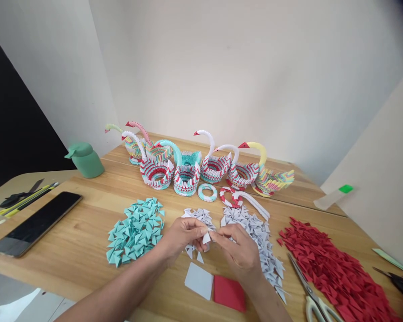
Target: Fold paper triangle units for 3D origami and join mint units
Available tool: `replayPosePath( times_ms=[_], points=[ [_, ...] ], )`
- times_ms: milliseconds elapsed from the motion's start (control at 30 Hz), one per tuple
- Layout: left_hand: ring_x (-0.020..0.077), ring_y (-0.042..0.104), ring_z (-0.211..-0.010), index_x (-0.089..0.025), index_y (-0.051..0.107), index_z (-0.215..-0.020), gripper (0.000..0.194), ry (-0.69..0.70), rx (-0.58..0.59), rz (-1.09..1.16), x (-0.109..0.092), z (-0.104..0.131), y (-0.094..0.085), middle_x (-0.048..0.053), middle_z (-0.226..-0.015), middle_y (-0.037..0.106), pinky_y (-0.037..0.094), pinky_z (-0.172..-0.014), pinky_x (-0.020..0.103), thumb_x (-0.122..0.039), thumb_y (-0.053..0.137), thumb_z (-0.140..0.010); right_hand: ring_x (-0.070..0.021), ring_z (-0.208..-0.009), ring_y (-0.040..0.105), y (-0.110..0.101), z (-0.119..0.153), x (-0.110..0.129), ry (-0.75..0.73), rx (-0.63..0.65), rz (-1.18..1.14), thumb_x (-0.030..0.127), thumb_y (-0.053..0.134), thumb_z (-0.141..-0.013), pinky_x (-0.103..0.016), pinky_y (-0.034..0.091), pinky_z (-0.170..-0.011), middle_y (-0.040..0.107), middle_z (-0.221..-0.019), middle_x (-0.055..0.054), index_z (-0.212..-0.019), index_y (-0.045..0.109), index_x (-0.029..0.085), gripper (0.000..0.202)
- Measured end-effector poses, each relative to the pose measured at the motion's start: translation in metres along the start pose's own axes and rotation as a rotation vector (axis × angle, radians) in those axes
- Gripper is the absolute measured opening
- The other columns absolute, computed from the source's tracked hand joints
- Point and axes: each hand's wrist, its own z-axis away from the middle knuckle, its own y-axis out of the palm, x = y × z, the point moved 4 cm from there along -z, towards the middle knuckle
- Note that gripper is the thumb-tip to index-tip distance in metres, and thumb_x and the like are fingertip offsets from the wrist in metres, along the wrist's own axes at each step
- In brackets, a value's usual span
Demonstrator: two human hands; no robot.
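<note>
A small folded piece of white paper (206, 238) is pinched between the fingertips of my left hand (188, 235). My right hand (238, 250) touches its right side, thumb and fingers pressed together on it. Behind the hands lies a small pile of white folded pieces (201, 217), with a larger pale heap (251, 226) to its right. In front of the hands a stack of white paper (199, 280) sits beside a stack of red paper (229, 293).
Teal pieces (137, 230) lie left, red pieces (332, 264) right, beside scissors (310, 290). Several paper swans (186, 179) stand behind two paper rings (207, 192). A phone (35, 223), green container (85, 161) and pens (30, 199) are at left; a glue bottle (332, 197) is at right.
</note>
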Motion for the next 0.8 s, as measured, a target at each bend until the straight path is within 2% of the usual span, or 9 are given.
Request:
replayPosePath(
  times_ms=[133, 200, 267, 333, 400, 467, 600, 800],
  points=[
    [0.0101, 0.057, -0.046, -0.011, 0.065, -0.069, 0.04, 0.023, -0.051, -0.032, -0.002, 0.0, -0.001, 0.002, -0.053, 0.066, 0.047, -0.051, 0.022, -0.048, 0.077, -0.063, -0.0182, -0.071, 0.054, 0.001, -0.002, 0.003, -0.007, 0.048, -0.035, 0.007, 0.054, -0.086, -0.029, 0.045, -0.06, 0.066, -0.078, -0.005, -0.101, 0.072, 0.026, 0.031],
    [0.0097, 0.056, -0.045, -0.012, 0.064, -0.068, 0.039, 0.048, -0.085, -0.056, -0.004, 0.0, -0.003, 0.0, -0.051, 0.064, 0.046, -0.051, 0.021, -0.048, 0.078, -0.062, -0.0191, -0.076, 0.057, 0.0, -0.004, 0.002, 0.07, 0.092, -0.142, 0.011, 0.053, -0.087, -0.03, 0.047, -0.065, 0.066, -0.083, -0.006, -0.104, 0.07, 0.027, 0.029],
    [0.0095, 0.055, -0.045, -0.012, 0.064, -0.068, 0.039, 0.073, -0.099, -0.086, -0.005, -0.001, -0.004, -0.001, -0.051, 0.063, 0.045, -0.05, 0.021, -0.048, 0.078, -0.062, -0.0203, -0.084, 0.06, -0.001, -0.004, -0.003, 0.223, 0.129, -0.294, 0.019, 0.055, -0.088, -0.032, 0.049, -0.073, 0.066, -0.092, -0.006, -0.108, 0.068, 0.027, 0.025],
    [0.0094, 0.055, -0.045, -0.012, 0.064, -0.068, 0.039, 0.094, -0.088, -0.111, -0.005, -0.001, -0.003, -0.001, -0.052, 0.064, 0.045, -0.05, 0.022, -0.049, 0.077, -0.062, -0.0205, -0.084, 0.061, -0.002, -0.002, -0.01, 0.436, 0.13, -0.432, 0.03, 0.053, -0.09, -0.032, 0.049, -0.076, 0.067, -0.093, -0.006, -0.107, 0.068, 0.025, 0.023],
    [0.0096, 0.055, -0.045, -0.012, 0.064, -0.068, 0.04, 0.109, -0.069, -0.128, -0.005, -0.001, -0.001, 0.0, -0.053, 0.064, 0.044, -0.049, 0.022, -0.049, 0.077, -0.062, -0.0194, -0.076, 0.061, -0.001, 0.001, -0.016, 0.635, 0.136, -0.529, 0.039, 0.048, -0.092, -0.03, 0.048, -0.071, 0.067, -0.085, -0.004, -0.101, 0.069, 0.023, 0.027],
    [0.0098, 0.056, -0.046, -0.012, 0.063, -0.067, 0.039, 0.119, -0.052, -0.144, -0.004, -0.001, 0.001, 0.0, -0.052, 0.064, 0.045, -0.05, 0.022, -0.049, 0.076, -0.063, -0.0177, -0.068, 0.058, 0.002, 0.003, -0.017, 0.745, 0.175, -0.581, 0.044, 0.047, -0.091, -0.027, 0.045, -0.063, 0.065, -0.075, -0.002, -0.092, 0.069, 0.021, 0.032],
    [0.0099, 0.057, -0.048, -0.012, 0.064, -0.068, 0.039, 0.114, -0.045, -0.164, -0.002, 0.001, 0.004, 0.0, -0.053, 0.064, 0.045, -0.051, 0.021, -0.049, 0.075, -0.065, -0.0146, -0.061, 0.051, 0.01, 0.003, -0.013, 0.774, 0.275, -0.559, 0.042, 0.052, -0.088, -0.024, 0.038, -0.056, 0.06, -0.065, 0.001, -0.074, 0.065, 0.019, 0.03],
    [0.0101, 0.056, -0.047, -0.012, 0.063, -0.068, 0.041, 0.108, -0.038, -0.155, 0.001, -0.001, 0.005, 0.0, -0.053, 0.062, 0.046, -0.05, 0.022, -0.051, 0.075, -0.064, -0.0135, -0.06, 0.048, 0.016, 0.004, -0.012, 0.765, 0.307, -0.537, 0.037, 0.051, -0.088, -0.023, 0.036, -0.055, 0.057, -0.063, 0.002, -0.071, 0.06, 0.019, 0.026]
  ],
)
